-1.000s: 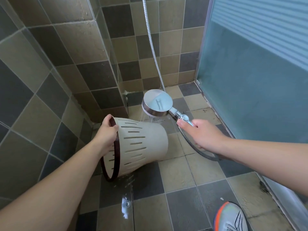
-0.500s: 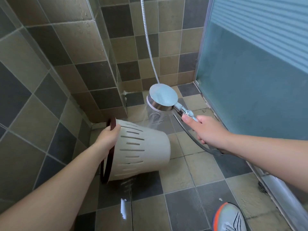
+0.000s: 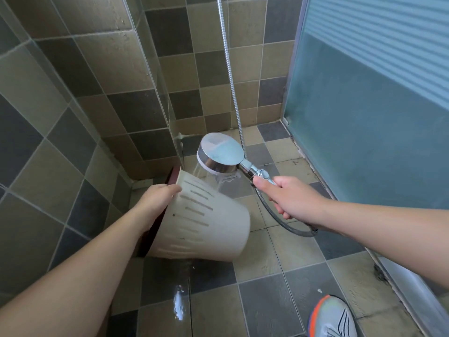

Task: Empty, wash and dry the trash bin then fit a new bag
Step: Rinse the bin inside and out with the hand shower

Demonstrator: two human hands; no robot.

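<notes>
A cream plastic trash bin [image 3: 209, 227] with slotted sides and a dark red rim is tipped on its side above the tiled floor, its base pointing right. My left hand [image 3: 155, 200] grips the rim at the bin's upper left. My right hand [image 3: 289, 198] holds the handle of a chrome shower head [image 3: 220, 153], which hovers just above the bin. Water sprays down from the head onto the bin's upper side. The bin's inside is hidden from view.
Tiled walls [image 3: 80, 98] close in on the left and back. A frosted glass door [image 3: 364, 105] stands at the right. The metal hose [image 3: 229, 69] hangs from above and loops under my right wrist. My shoe [image 3: 332, 317] is at bottom right. The floor [image 3: 179, 302] is wet.
The shower head has risen and shifted slightly right. The bin has turned in my left hand, its base swinging further right and its rim tilting away, while water keeps running over it.
</notes>
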